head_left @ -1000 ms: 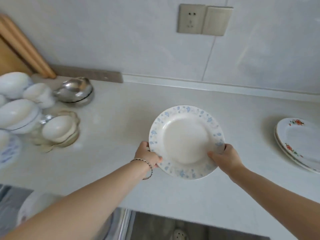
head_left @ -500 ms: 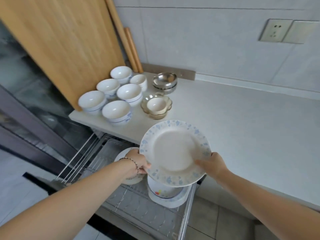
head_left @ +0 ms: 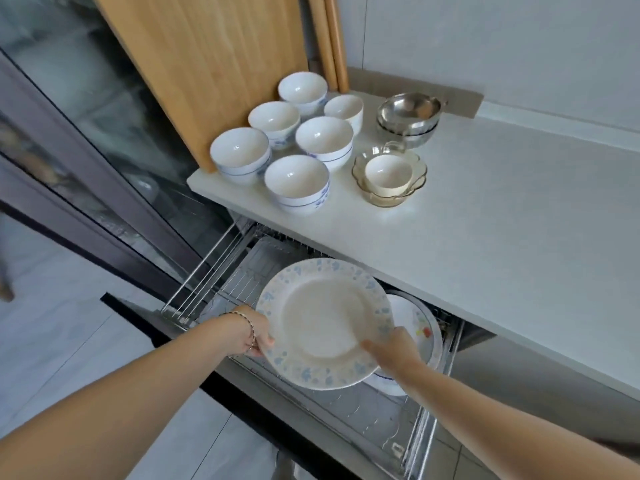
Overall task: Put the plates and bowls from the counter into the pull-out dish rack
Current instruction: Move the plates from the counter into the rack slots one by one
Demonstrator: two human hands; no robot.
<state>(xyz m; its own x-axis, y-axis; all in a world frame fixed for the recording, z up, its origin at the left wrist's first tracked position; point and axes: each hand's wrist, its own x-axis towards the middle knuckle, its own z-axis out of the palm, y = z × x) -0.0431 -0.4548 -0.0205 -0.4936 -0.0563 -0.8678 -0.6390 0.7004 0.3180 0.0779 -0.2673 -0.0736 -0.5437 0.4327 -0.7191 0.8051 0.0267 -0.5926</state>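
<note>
Squarely over the pull-out dish rack (head_left: 381,420), a blue-flowered plate (head_left: 325,323) is held by both rims. The left hand (head_left: 258,336) pinches its left edge, fingers hidden behind the plate. The right hand (head_left: 394,348), blurred, grips the lower right edge, thumb on the face. Behind the plate, racked dishes (head_left: 420,323) show only as slivers, their number unclear. Beyond the plate, on the counter (head_left: 485,220), stand six white bowls (head_left: 297,180), one glass bowl (head_left: 389,199) cradling one small cup-like bowl, and stacked steel bowls (head_left: 410,114)
</note>
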